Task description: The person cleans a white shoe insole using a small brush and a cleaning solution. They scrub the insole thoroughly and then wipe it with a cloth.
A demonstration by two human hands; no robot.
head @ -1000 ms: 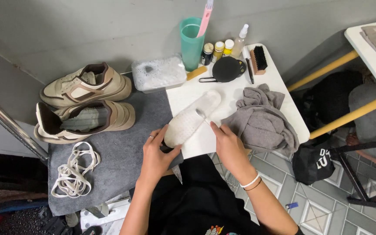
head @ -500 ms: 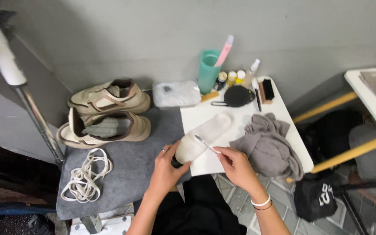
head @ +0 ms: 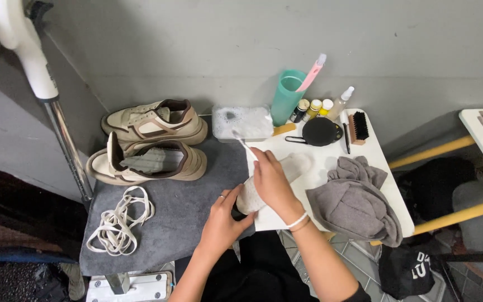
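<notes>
The left hand [head: 222, 223] grips the heel end of a pale, fuzzy oblong insole [head: 286, 170] at table centre. The right hand [head: 272, 182] pinches a slim white toothbrush [head: 241, 140], its head pointing to eleven o'clock, over a foamy clear plastic tub [head: 242, 122].

- Open grey mat [head: 180, 215] is left between the pile of laces [head: 119, 218] and the left hand [head: 222, 223].
- The far edge of the table [head: 387, 190] is crowded by the foam tub [head: 242, 122], green cup [head: 286, 96], small bottles [head: 314, 107], black dish [head: 320, 132] and brush [head: 359, 127].
- The right side is blocked by the grey cloth [head: 356, 204].
- The back left is taken up by two shoes [head: 152, 142].
</notes>
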